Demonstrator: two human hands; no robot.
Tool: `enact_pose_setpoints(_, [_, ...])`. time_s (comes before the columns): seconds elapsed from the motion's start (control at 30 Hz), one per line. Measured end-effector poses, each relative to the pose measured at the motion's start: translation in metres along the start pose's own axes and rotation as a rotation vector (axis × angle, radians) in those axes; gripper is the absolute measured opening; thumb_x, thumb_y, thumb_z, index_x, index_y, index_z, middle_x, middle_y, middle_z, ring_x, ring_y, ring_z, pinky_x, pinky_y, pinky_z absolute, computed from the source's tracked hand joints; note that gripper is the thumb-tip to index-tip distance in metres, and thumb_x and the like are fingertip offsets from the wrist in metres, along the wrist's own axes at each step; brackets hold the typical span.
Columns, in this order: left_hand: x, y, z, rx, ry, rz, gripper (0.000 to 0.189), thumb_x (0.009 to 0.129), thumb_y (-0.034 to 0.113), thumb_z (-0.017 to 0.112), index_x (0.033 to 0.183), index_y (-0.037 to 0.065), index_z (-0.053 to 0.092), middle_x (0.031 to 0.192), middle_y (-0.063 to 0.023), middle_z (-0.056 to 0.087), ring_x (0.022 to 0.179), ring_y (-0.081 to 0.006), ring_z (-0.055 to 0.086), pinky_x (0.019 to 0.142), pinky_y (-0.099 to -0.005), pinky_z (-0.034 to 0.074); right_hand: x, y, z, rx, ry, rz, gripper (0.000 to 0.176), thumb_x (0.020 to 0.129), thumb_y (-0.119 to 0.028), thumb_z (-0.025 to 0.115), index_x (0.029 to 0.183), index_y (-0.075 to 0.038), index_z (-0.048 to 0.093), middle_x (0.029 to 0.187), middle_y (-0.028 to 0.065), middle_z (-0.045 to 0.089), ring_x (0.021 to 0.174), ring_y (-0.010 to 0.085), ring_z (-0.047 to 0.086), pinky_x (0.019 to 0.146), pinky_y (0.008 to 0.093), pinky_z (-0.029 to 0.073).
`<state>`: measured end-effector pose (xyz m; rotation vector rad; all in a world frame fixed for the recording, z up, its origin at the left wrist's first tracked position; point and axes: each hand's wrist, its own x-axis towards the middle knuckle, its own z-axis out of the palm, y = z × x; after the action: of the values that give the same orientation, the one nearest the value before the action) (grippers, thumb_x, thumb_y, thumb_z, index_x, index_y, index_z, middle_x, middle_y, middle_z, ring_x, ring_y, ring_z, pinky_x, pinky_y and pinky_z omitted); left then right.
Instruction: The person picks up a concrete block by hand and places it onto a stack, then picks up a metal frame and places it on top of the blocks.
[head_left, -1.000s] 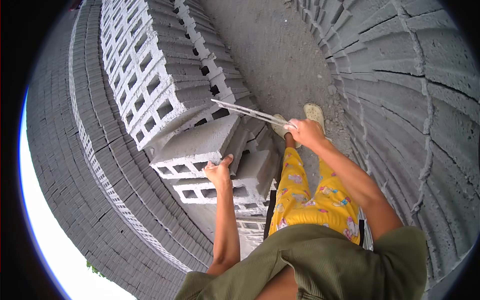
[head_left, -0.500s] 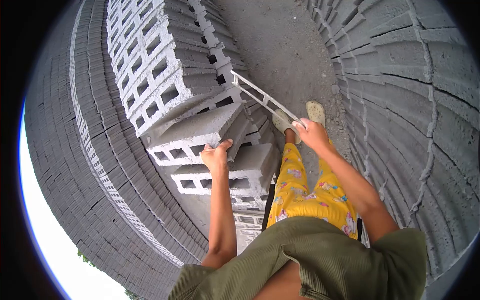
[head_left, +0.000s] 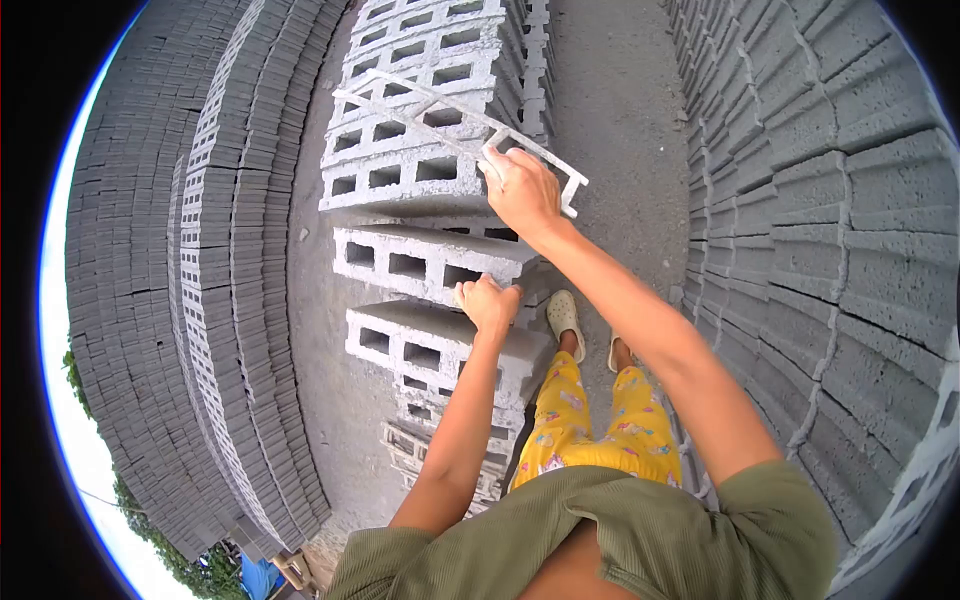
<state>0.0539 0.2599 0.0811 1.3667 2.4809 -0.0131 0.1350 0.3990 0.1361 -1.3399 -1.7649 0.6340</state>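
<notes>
My left hand (head_left: 488,303) is closed on the near edge of a grey hollow concrete block (head_left: 400,240), its fingertips at the right-hand hole. The block leans apart from the row of blocks beyond it. Below it another hollow block (head_left: 390,320) tops a short pile. My right hand (head_left: 522,185) grips a thin, pale, ladder-like frame (head_left: 545,152) with crossbars. It holds this frame above the front blocks of the long stacked row (head_left: 420,130), and the frame's far end reaches left across their holes.
A tall wall of stacked blocks (head_left: 800,230) rises on the right. More stacks (head_left: 140,300) curve along the left. Between them runs a dirt path (head_left: 610,110), where my clog-covered feet (head_left: 566,322) stand. A blue sheet (head_left: 260,577) shows at the lower left.
My right hand has moved up and left, carrying the frame from above the path to over the block row. My left hand stays on its block, which now appears more level. The view has turned.
</notes>
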Motion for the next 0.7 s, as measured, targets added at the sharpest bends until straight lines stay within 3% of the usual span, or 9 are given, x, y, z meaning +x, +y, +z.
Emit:
enact_pose_setpoints(0.17, [0.004, -0.003, -0.002, -0.025, -0.056, -0.005, 0.038, 0.056, 0.034, 0.068, 0.074, 0.001, 0.063, 0.076, -0.0167, 0.061, 0.087, -0.0272, 0.054, 0.098, -0.0357, 0.025, 0.067, -0.012, 0.105, -0.146, -0.149, -0.012, 0.021, 0.076, -0.015, 0.053, 0.094, -0.008, 0.062, 0.092, 0.0097, 0.056, 0.096, 0.0258, 0.050, 0.082, 0.0395, 0.040])
enact_pose_setpoints(0.33, [0.001, -0.010, -0.004, -0.093, 0.011, 0.106, 0.026, 0.062, 0.029, 0.063, 0.066, 0.003, 0.064, 0.064, -0.0132, 0.061, 0.085, -0.0265, 0.053, 0.099, -0.0364, 0.024, 0.040, -0.037, 0.117, -0.304, -0.238, -0.200, 0.016, 0.076, -0.017, 0.055, 0.081, -0.005, 0.064, 0.101, 0.0132, 0.051, 0.098, 0.0282, 0.045, 0.084, 0.0399, 0.035])
enact_pose_setpoints(0.43, [0.001, -0.015, -0.004, -0.263, -0.018, 0.165, 0.036, 0.070, 0.035, 0.058, 0.084, 0.003, 0.064, 0.085, -0.0142, 0.062, 0.098, -0.0269, 0.050, 0.100, -0.0369, 0.023, -0.023, -0.095, 0.068, -0.142, -0.755, 0.154, 0.028, 0.075, -0.024, 0.057, 0.076, 0.003, 0.062, 0.080, 0.0232, 0.060, 0.077, 0.0402, 0.059, 0.070, 0.0443, 0.047])
enact_pose_setpoints(0.47, [0.002, -0.027, 0.033, -0.075, 0.203, 0.310, 0.046, 0.074, 0.038, 0.053, 0.101, 0.001, 0.053, 0.106, -0.0157, 0.051, 0.107, -0.0284, 0.044, 0.099, -0.0398, 0.023, -0.046, -0.103, 0.063, -0.248, -0.864, 0.184, 0.033, 0.078, -0.027, 0.054, 0.076, 0.005, 0.063, 0.081, 0.0249, 0.061, 0.079, 0.0404, 0.059, 0.073, 0.0427, 0.047])
enact_pose_setpoints(0.53, [0.005, -0.024, 0.021, 0.112, 0.067, 0.362, 0.056, 0.078, 0.040, 0.049, 0.116, -0.002, 0.043, 0.124, -0.0198, 0.040, 0.115, -0.0298, 0.038, 0.098, -0.0430, 0.025, -0.077, -0.107, 0.076, -0.414, -0.964, 0.258, 0.046, 0.082, -0.038, 0.047, 0.085, 0.004, 0.064, 0.087, 0.0244, 0.061, 0.088, 0.0401, 0.057, 0.081, 0.0452, 0.042])
enact_pose_setpoints(0.57, [0.006, -0.015, -0.031, 0.089, -0.290, 0.282, 0.055, 0.079, 0.038, 0.049, 0.113, -0.005, 0.044, 0.121, -0.0222, 0.042, 0.114, -0.0296, 0.039, 0.097, -0.0434, 0.026, -0.084, -0.109, 0.087, -0.491, -0.911, 0.248, 0.049, 0.083, -0.040, 0.045, 0.087, 0.004, 0.064, 0.089, 0.0236, 0.061, 0.091, 0.0392, 0.057, 0.083, 0.0450, 0.039])
enact_pose_setpoints(0.63, [0.011, -0.022, -0.043, -0.097, -0.483, 0.271, 0.058, 0.077, 0.041, 0.051, 0.111, -0.006, 0.047, 0.118, -0.0237, 0.044, 0.111, -0.0337, 0.041, 0.094, -0.0454, 0.028, -0.092, -0.122, 0.107, -0.631, -0.799, 0.236, 0.054, 0.084, -0.045, 0.041, 0.090, 0.004, 0.064, 0.092, 0.0221, 0.062, 0.095, 0.0375, 0.055, 0.088, 0.0445, 0.033])
enact_pose_setpoints(0.67, [0.014, -0.024, -0.046, -0.192, -0.576, 0.268, 0.060, 0.076, 0.043, 0.052, 0.111, -0.006, 0.049, 0.116, -0.0245, 0.046, 0.109, -0.0357, 0.042, 0.093, -0.0464, 0.028, -0.083, -0.123, 0.116, -0.683, -0.976, 0.345, 0.061, 0.086, -0.049, 0.034, 0.091, 0.003, 0.064, 0.099, 0.0198, 0.061, 0.101, 0.0339, 0.052, 0.091, 0.0425, 0.027])
enact_pose_setpoints(0.7, [0.010, -0.028, -0.034, -0.203, -0.319, 0.371, 0.057, 0.075, 0.042, 0.052, 0.106, -0.006, 0.052, 0.113, -0.0244, 0.049, 0.107, -0.0356, 0.043, 0.093, -0.0458, 0.028, -0.074, -0.130, 0.118, -0.647, -0.999, 0.431, 0.063, 0.085, -0.051, 0.033, 0.093, 0.004, 0.064, 0.101, 0.0216, 0.059, 0.105, 0.0344, 0.050, 0.090, 0.0428, 0.030])
